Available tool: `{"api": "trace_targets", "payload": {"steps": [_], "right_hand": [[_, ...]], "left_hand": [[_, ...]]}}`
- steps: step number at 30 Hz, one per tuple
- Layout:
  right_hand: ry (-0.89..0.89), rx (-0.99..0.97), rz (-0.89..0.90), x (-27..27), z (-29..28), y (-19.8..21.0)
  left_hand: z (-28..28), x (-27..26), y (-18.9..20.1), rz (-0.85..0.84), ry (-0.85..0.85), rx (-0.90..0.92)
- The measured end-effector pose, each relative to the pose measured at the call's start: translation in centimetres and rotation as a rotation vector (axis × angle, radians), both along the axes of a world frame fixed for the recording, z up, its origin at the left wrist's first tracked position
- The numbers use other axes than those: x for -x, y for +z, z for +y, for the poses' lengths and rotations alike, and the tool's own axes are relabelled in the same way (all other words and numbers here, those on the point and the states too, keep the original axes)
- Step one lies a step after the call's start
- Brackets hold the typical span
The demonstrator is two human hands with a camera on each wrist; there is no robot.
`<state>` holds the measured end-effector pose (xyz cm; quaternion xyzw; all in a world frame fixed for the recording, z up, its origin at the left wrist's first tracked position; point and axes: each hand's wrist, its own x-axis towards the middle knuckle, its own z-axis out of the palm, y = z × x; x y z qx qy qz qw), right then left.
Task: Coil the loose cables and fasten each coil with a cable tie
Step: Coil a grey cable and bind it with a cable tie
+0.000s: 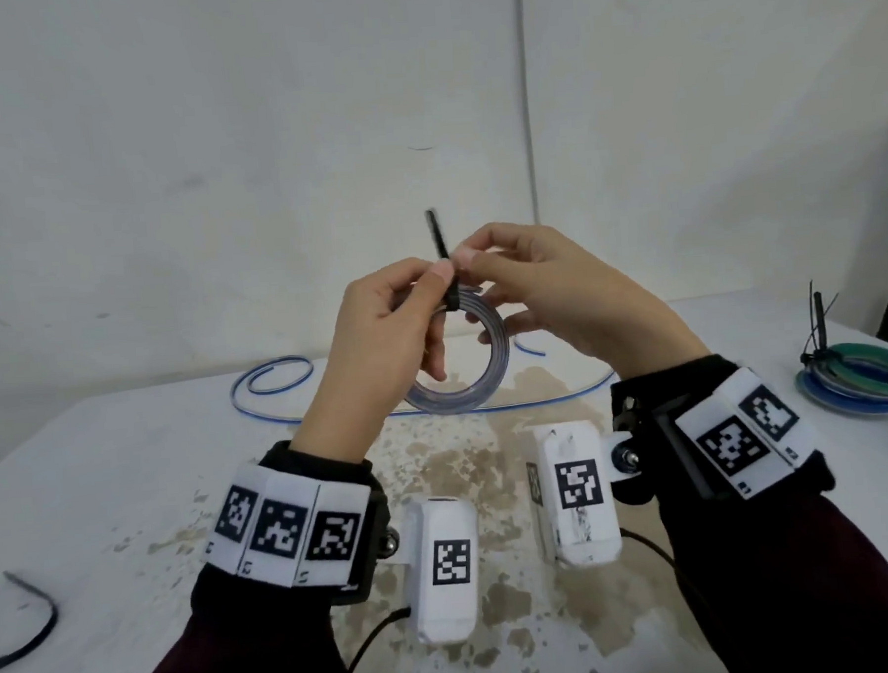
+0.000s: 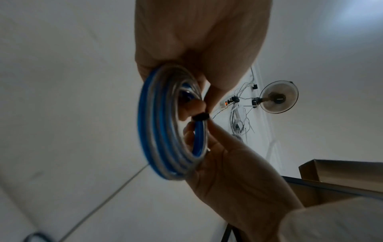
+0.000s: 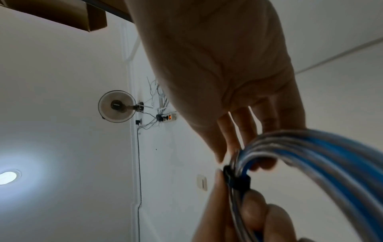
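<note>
A coil of clear and blue cable [image 1: 465, 391] hangs in the air above the white table [image 1: 130, 481]. A black cable tie [image 1: 443, 254] is looped round the coil's top, with its tail pointing up. My left hand [image 1: 436, 280] grips the coil at the loop, thumb against the tie. My right hand [image 1: 471, 262] pinches the tie just above the loop. The left wrist view shows the coil [image 2: 157, 131] edge-on and the tie's loop [image 2: 200, 117] between the fingertips of both hands. In the right wrist view the tie [image 3: 236, 181] wraps the strands [image 3: 321, 155].
A loose blue cable [image 1: 269, 381] curls across the table behind the hands. Tied coils [image 1: 866, 376] are stacked at the right edge. A spare black cable tie [image 1: 30, 630] lies at the front left. The white wall stands close behind.
</note>
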<state>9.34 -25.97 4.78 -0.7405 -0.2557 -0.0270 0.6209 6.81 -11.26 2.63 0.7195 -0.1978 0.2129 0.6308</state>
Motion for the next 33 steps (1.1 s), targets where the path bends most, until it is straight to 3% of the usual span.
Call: {"api": "trace_targets", "payload": {"steps": [4,9,13,17,24,27,33], "right_hand": [[0.049,0.063,0.099,1.1,-2.8,-0.7],[-0.096,-0.045,0.176,2.7,-8.3,-3.3],[-0.294,-0.092,0.156,4.2,-13.5,-5.2],[-0.524,-0.141,0.194,5.4,-20.4,-6.6],[-1.010,-0.326,0.309,6.9,-31.4,-10.2],[-1.091,-0.418,0.373,6.4,-32.8,-11.7],[-1.075,-0.339,0.482,5.5,-32.7,-13.2]], "left_hand": [[-1.6,-0.7,-1.1,0.107,-0.049,0.252],[-7.3,-1.8,-3.2,0.211,-0.124,0.464],[-13.4,-2.7,-5.1,0.337,-0.233,0.467],[-17.0,-4.4,-7.9,0.475,-0.287,0.286],[-18.3,-6.7,-12.5,0.802,-0.356,0.397],[-18.0,-7.4,-13.3,0.941,-0.366,0.478],[-17.2,-7.6,-14.4,0.926,-0.350,0.564]]}}
